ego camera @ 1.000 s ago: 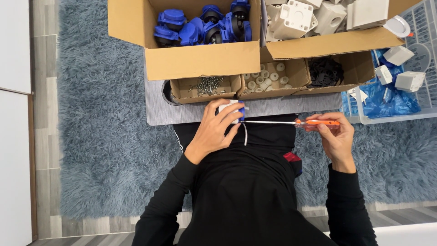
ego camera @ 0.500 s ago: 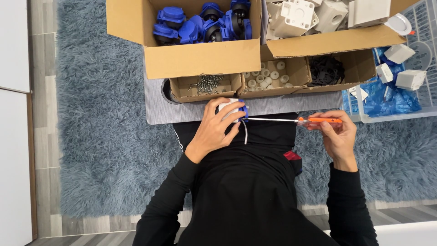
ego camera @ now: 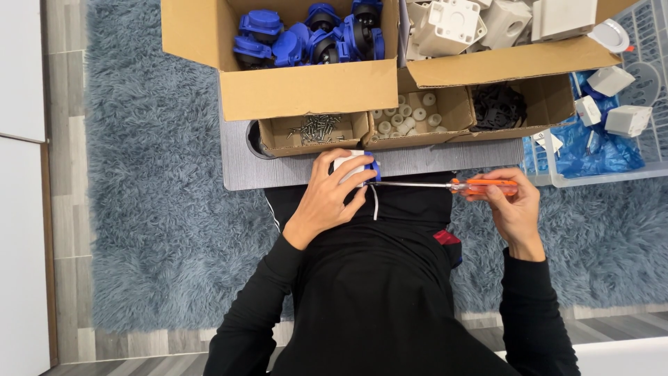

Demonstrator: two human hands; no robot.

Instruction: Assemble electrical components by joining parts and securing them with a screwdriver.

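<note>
White and blue part [ego camera: 356, 167] sits at the near edge of the grey worktop [ego camera: 278, 174], about mid-edge. Left hand [ego camera: 330, 198] wraps it, fingers [ego camera: 348, 189] curled over and pressing on it. Screwdriver [ego camera: 445, 185] lies level along the near edge, tip at the part's right side. Right hand [ego camera: 511, 209] pinches its orange handle. Behind: small box of screws [ego camera: 316, 129], box of white rings [ego camera: 410, 115], box of black pieces [ego camera: 499, 106]. Large box of blue parts [ego camera: 306, 35] at the far edge.
</note>
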